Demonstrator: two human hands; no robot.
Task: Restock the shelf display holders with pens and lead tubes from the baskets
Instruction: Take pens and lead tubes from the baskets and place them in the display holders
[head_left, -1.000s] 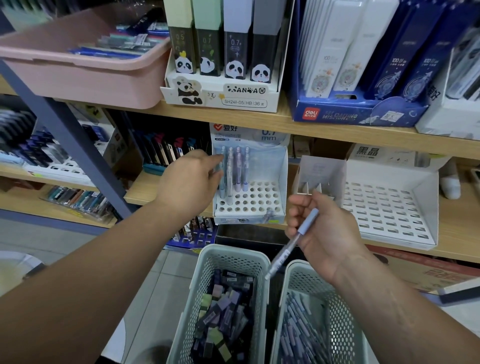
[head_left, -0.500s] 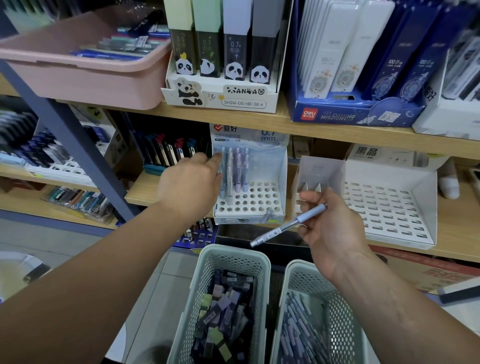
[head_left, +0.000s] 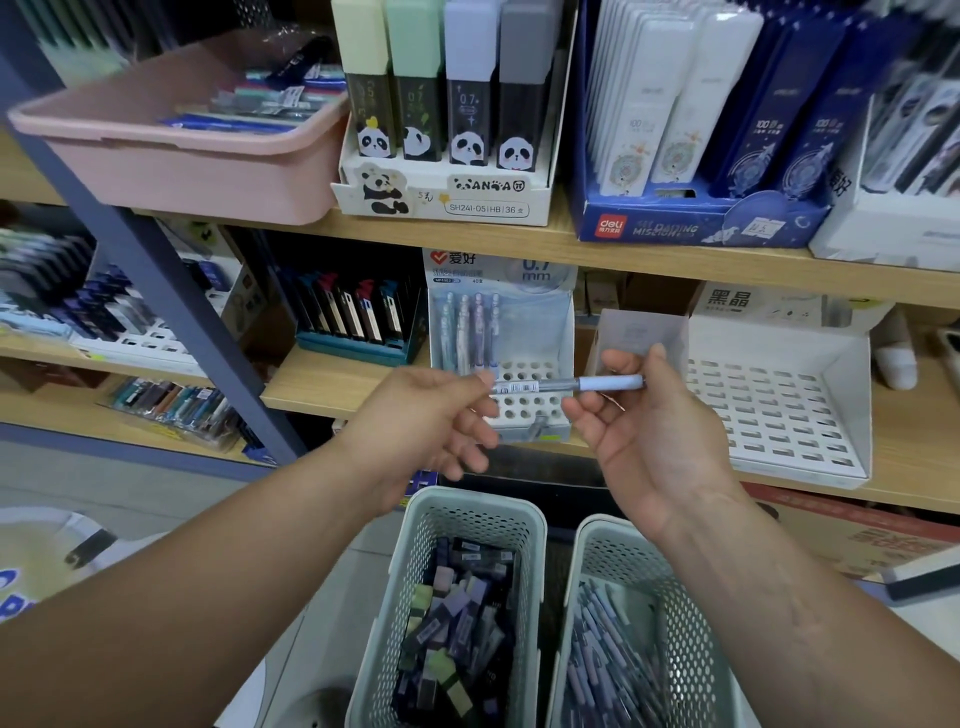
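Head view, down past both forearms toward a wooden shelf (head_left: 332, 382). At centre, left hand (head_left: 426, 421) half closed, thumb and forefinger pinching the clear end of a pen (head_left: 561, 385); lower fingers loosely curled and blurred. Opposite, right hand (head_left: 654, 441) with palm toward the camera, thumb and fingers gripping the lilac end of that pen, remaining fingers bent and touching nothing else.

Pen level, held crosswise between the two hands, just in front of the holder (head_left: 553, 332) and above the baskets, clear of both. Slim round barrel: one half transparent with a small white barcode label, the other half opaque lilac, a darker band at the join.

Holder of pale printed card, open-fronted, with a stepped white insert pierced by rows of round holes; four standing pens (head_left: 470, 327) upright in the back row at the left side.

To the right, a white card rack (head_left: 779, 410) with rows of slots.

Below, two pale green plastic baskets side by side, walls perforated like mesh: tube basket (head_left: 467, 501) heaped with short flat tubes (head_left: 457, 623) in purple, grey and green; pen basket (head_left: 597, 535) heaped with loose pens (head_left: 608, 670), lilac and clear.

On the upper shelf, a pink plastic bin (head_left: 182, 166) beside a panda box (head_left: 467, 202) of tall tubes
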